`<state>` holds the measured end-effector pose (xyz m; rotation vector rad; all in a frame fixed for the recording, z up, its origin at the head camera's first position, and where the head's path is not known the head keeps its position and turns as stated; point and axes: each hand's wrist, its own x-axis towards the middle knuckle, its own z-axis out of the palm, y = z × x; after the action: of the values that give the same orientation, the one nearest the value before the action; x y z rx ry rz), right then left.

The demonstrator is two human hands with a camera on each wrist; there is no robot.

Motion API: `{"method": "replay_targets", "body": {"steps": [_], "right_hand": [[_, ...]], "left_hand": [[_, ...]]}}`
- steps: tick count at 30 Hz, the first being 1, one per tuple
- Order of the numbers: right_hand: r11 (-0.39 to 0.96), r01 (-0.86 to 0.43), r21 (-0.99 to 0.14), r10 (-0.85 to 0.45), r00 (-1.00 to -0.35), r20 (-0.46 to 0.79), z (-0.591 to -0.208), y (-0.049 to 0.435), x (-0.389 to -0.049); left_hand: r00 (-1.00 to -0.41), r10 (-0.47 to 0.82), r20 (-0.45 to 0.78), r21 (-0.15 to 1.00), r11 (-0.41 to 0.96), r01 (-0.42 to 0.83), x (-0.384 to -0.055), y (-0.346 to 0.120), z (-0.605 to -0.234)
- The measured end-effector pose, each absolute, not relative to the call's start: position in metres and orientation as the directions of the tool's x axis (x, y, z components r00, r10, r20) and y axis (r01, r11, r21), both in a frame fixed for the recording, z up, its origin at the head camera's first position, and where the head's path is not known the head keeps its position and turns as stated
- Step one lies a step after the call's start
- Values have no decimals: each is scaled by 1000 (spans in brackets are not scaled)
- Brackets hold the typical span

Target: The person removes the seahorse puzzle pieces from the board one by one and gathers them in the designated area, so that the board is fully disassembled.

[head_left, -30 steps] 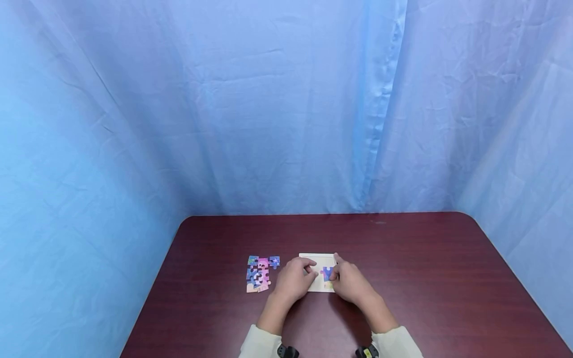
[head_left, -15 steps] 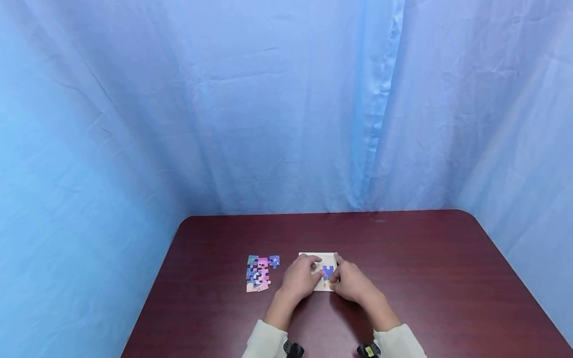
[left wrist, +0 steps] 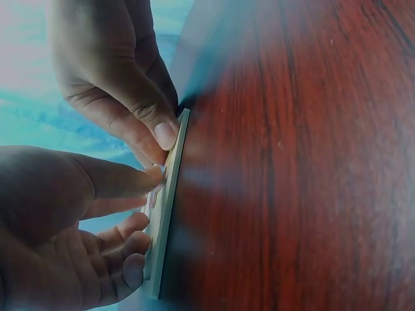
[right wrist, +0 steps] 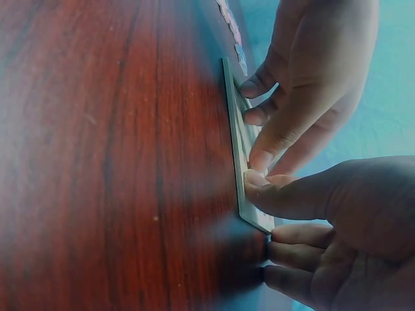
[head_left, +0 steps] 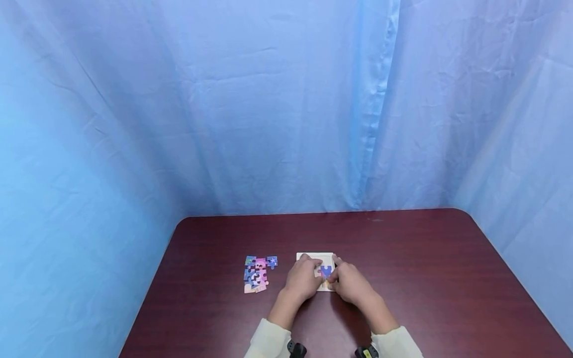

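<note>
A shallow white puzzle tray lies on the table. Blue jigsaw pieces sit joined inside it, with a yellowish piece below them, partly hidden by fingers. My left hand comes over the tray from its left side. In the left wrist view its thumb presses at the pieces while the other fingers touch the tray, spread apart. My right hand works from the right side. Its thumb and index finger pinch at a piece, and its other fingers lie along the tray's edge.
Several loose blue and pink jigsaw pieces lie in a cluster left of the tray. The dark red wooden table has rounded far corners. Blue curtains hang behind it and at both sides.
My left hand has shifted right across the tray, bringing its thumb up to the pieces. My right hand stays almost in place; the loose cluster has not been disturbed.
</note>
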<state>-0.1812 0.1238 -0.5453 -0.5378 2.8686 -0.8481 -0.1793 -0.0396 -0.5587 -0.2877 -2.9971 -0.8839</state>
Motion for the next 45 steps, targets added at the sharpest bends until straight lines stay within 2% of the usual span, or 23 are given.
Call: {"method": "replay_targets", "body": {"steps": [7,20,45], "right_hand": [[788,-303,-536,-348,-937,18,-546,124,-181],[777,-299,-554,-342,-939,27,-549,122,-179],[773,-295,-562,-338,-941,28,-548,126,-179]], "left_hand": [[-980,195,48,518,834,191,-180,-37,-555],[-981,180,73,584,790,188,-180,-39,-560],[-992,71,102,665,737,121,-179,-54,-552]]}}
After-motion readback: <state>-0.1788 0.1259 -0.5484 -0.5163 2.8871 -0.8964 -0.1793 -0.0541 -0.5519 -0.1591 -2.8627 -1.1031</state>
